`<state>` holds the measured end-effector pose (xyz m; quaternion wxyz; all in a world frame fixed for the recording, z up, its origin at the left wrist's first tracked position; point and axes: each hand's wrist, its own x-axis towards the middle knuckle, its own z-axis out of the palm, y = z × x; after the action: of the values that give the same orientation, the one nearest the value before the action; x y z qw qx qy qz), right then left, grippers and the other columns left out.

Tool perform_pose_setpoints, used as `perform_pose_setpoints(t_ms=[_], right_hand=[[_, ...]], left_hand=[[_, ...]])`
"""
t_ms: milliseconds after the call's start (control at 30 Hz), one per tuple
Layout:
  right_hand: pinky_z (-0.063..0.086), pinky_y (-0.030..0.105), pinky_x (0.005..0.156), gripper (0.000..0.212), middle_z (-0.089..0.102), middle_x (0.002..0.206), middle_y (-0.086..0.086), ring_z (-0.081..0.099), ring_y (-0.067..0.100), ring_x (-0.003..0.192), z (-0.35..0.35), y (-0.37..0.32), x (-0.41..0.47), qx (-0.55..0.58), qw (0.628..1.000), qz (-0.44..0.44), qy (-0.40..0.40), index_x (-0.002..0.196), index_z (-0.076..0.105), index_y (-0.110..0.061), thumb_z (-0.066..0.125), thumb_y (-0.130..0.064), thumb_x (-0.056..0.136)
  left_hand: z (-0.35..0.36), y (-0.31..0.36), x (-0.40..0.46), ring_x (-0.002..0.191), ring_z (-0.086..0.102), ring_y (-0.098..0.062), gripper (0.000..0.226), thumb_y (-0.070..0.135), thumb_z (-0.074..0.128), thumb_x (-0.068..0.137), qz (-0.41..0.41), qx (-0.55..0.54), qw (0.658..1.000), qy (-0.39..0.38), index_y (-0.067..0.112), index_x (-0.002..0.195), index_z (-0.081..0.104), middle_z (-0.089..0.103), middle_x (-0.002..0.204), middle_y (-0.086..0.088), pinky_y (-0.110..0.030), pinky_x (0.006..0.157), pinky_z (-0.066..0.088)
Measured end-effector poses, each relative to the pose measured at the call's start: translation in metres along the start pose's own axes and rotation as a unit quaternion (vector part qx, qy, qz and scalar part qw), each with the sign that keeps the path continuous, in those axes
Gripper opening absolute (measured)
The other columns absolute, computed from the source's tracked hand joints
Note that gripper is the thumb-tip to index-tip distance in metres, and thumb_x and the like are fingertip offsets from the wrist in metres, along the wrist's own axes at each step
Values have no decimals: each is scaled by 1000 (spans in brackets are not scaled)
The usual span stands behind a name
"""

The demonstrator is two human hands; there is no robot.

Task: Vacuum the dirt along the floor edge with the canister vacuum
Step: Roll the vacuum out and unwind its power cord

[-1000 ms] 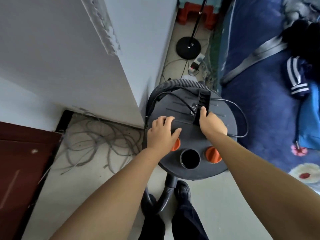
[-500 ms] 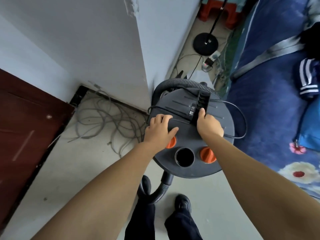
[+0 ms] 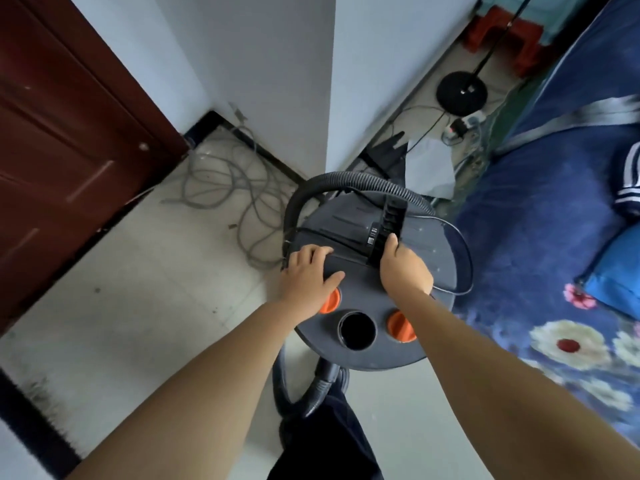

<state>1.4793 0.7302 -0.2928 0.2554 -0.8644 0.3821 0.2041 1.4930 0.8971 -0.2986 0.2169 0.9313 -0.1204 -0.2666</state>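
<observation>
Both hands as before: left hand [image 3: 309, 276] flat on canister vacuum [image 3: 363, 289], right hand [image 3: 405, 268] gripping its handle [image 3: 389, 225].

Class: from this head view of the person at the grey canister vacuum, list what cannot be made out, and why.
- Nozzle end of the black ribbed hose: hidden under the grey canister vacuum lid.
- Left orange knob: partly covered by the left hand.
- Handle label: too small to read.
- Right hand fingers: hidden behind the black handle.

Home bedroom, floral blue bedding [image 3: 540, 237], brown door [image 3: 62, 140], floor cables [image 3: 228, 188]
</observation>
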Motion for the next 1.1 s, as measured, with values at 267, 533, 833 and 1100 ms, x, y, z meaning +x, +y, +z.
perform_pose_setpoints(t_ms=[267,533,833,1100], right_hand=[[41,39,86,66,64,120,19,57,35,111,24,31,-55,-48,997,-59,0,120,62,-4,12,-44,104],[35,36,77,67,63,119,19,57,35,110,47,68,-100,-118,981,-151,-39,118,63,-4,11,-45,104],[43,41,88,66,63,121,19,57,35,113,52,150,-156,-150,951,-244,-119,119,62,-5,12,-45,104],[40,36,76,64,65,114,17,60,33,105,49,246,-203,-197,927,-288,-139,114,62,-5,13,-44,104]], left_hand=[[38,-16,-77,133,29,-24,51,46,47,94,-44,-22,998,34,25,140,35,31,144,0,-41,100,38],[91,-19,-164,133,29,-25,52,44,48,94,-133,-83,983,95,23,140,36,32,144,-1,-43,102,37],[172,19,-269,133,28,-25,51,43,49,94,-225,-128,956,137,23,139,36,31,144,-1,-41,100,36],[256,72,-357,131,28,-25,52,46,48,94,-279,-146,935,160,24,139,35,31,143,0,-46,101,38]])
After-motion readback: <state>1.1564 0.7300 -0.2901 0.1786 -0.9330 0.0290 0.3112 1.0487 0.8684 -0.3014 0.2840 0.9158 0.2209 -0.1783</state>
